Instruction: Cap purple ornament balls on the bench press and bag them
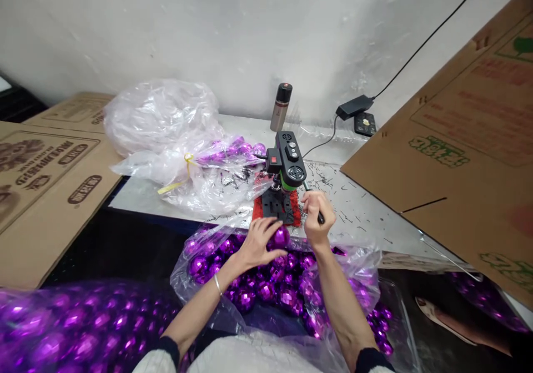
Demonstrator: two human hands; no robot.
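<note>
A small black bench press point(291, 159), with a red switch and round grilles on its head, stands on a red base at the front of the table. My right hand point(318, 215) is wrapped around the lever point(320, 218) on its right side. In front of the base, my left hand point(258, 242) has its fingers and thumb curved around a shiny purple mirror ball point(280, 236). Below both hands lies an open clear plastic bag point(183, 267) filled with similar purple balls point(266, 291).
A tied clear bag point(162, 117) with purple balls lies left of the press. Behind stand a spray can point(281, 106) and a power adapter point(355, 107). Cardboard boxes point(466, 123) flank the table, and black bits litter its top. At lower right a person's foot point(443, 320) shows.
</note>
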